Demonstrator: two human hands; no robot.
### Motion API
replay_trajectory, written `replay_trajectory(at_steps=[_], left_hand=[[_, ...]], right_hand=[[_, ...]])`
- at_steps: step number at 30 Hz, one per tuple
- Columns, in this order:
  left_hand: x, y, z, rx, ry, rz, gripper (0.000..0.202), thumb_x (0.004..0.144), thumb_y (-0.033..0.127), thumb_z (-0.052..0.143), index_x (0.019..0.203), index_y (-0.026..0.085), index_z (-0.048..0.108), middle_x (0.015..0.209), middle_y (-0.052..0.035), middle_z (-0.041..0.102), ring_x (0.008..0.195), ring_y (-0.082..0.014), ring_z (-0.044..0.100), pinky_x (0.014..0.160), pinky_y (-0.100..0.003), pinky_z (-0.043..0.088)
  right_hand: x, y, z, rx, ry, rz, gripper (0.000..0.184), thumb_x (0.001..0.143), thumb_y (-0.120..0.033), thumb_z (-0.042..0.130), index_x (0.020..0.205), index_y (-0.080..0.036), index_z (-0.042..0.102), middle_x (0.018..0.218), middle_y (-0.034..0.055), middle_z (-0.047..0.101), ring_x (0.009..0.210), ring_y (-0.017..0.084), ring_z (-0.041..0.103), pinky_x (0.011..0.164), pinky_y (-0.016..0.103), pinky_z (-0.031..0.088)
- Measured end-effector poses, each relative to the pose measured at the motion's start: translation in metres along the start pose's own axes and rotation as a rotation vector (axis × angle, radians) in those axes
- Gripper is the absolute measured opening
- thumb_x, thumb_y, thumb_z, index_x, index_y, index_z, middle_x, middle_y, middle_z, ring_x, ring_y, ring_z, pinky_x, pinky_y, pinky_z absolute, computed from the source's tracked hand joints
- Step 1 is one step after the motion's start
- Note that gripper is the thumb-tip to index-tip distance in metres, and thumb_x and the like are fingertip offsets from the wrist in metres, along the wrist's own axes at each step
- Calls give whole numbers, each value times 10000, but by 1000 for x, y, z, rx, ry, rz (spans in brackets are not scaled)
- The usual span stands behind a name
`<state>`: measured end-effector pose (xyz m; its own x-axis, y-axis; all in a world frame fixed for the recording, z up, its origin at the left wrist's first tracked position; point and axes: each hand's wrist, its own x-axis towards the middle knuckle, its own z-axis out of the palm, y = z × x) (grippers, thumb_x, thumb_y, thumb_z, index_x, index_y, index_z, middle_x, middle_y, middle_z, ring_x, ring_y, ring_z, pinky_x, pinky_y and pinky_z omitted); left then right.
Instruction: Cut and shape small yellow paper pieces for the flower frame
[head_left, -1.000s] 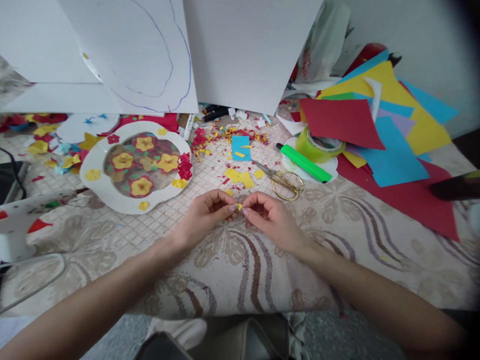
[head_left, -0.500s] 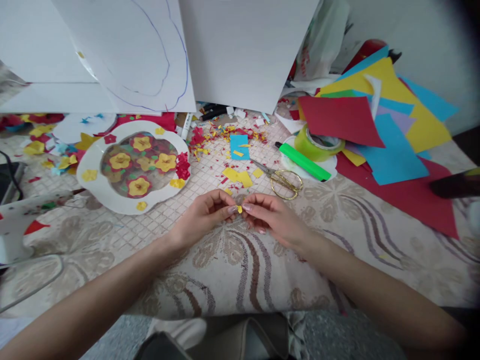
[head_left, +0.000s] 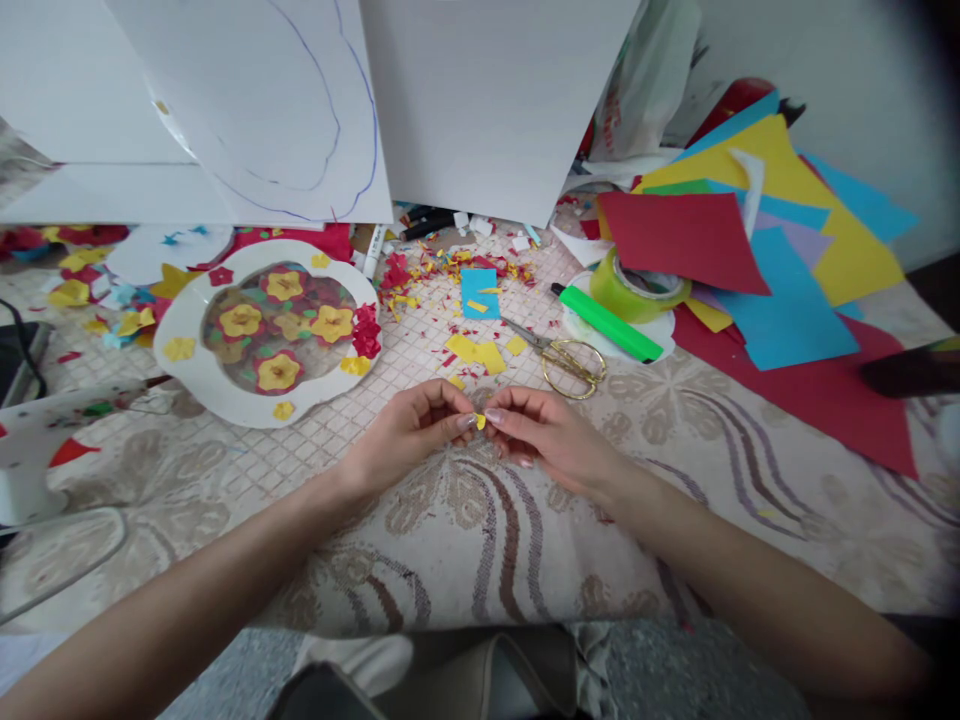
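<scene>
Pinched between the thumbs and fingers of both my hands is a tiny yellow paper piece [head_left: 481, 422]; its exact shape is too small to make out. My left hand [head_left: 418, 425] grips it from the left and my right hand [head_left: 544, 430] from the right, low over the patterned tablecloth [head_left: 517, 560]. Just beyond my fingers lie yellow paper scraps [head_left: 477, 353] and a blue paper piece [head_left: 479, 293]. Gold-handled scissors [head_left: 572, 368] rest past my right hand, blades pointing away to the left. Left of my left hand lies a white scalloped frame [head_left: 180, 315] decorated with paper flowers [head_left: 278, 372].
A green cutter knife [head_left: 611, 323] and a roll of yellow-green tape [head_left: 637, 290] sit at right, beside stacked coloured paper [head_left: 795, 300]. White boards [head_left: 495, 110] stand at the back. A glue gun [head_left: 45, 450] with its cord is at far left. Small paper clippings [head_left: 450, 265] litter the middle.
The yellow piece has turned slightly between my fingertips. Both hands stay in nearly the same place; the things around them have not moved.
</scene>
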<state>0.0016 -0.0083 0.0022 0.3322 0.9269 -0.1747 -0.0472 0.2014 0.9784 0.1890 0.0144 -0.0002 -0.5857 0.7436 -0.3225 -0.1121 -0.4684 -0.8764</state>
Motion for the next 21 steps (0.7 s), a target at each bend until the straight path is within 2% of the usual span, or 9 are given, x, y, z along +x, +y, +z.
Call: replay_trajectory(at_steps=[14, 21], left_hand=[[0, 0, 1, 20, 7, 7, 160, 801, 265, 632, 824, 121, 565, 729, -7, 574, 673, -95, 533, 639, -223, 434], [-2, 1, 2, 88, 41, 53, 152, 807, 265, 626, 833, 127, 568, 742, -10, 573, 679, -97, 531, 638, -223, 436]], right_hand=[[0, 2, -3, -19, -36, -5, 152, 832, -298, 638, 809, -157, 586, 705, -5, 569, 545, 64, 503, 412, 151, 318], [-1, 0, -1, -2, -29, 4, 174, 801, -308, 666, 792, -157, 580, 678, -10, 558, 544, 72, 505, 409, 160, 317]])
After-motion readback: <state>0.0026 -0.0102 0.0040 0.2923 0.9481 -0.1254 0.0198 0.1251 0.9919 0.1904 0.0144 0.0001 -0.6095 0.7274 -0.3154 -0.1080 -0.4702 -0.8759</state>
